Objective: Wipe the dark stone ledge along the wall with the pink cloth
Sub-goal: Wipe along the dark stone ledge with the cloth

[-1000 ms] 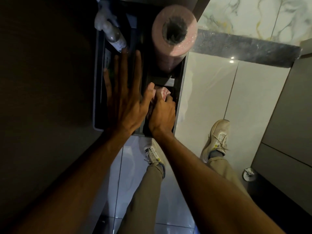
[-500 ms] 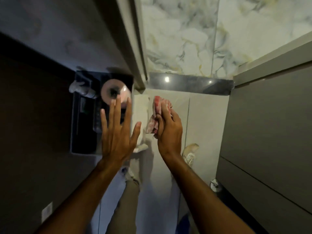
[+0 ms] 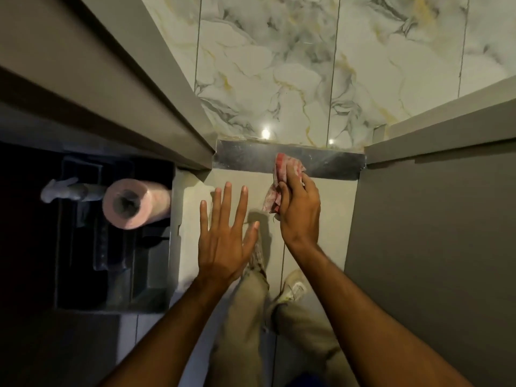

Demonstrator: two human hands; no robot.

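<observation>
A dark polished stone ledge (image 3: 332, 163) runs along the foot of the marble wall between two grey partitions. My right hand (image 3: 300, 208) grips a crumpled pink and white cloth (image 3: 284, 169), whose top end presses on the ledge just right of its middle. The lower part of the cloth hangs below my fingers. My left hand (image 3: 224, 236) floats flat in the air with fingers spread, lower and to the left, holding nothing and touching nothing.
A dark recessed holder (image 3: 111, 247) at the left carries a pink paper roll (image 3: 134, 203) and a pale spray handle (image 3: 62, 189). Grey partition panels (image 3: 435, 247) close in on both sides. My legs and shoes (image 3: 293, 286) stand on the pale floor tiles below.
My right hand pulled the cloth out of the dark holder and carried it up and right onto the ledge. My left hand left the holder and drifted right. The view tilted up toward the wall.
</observation>
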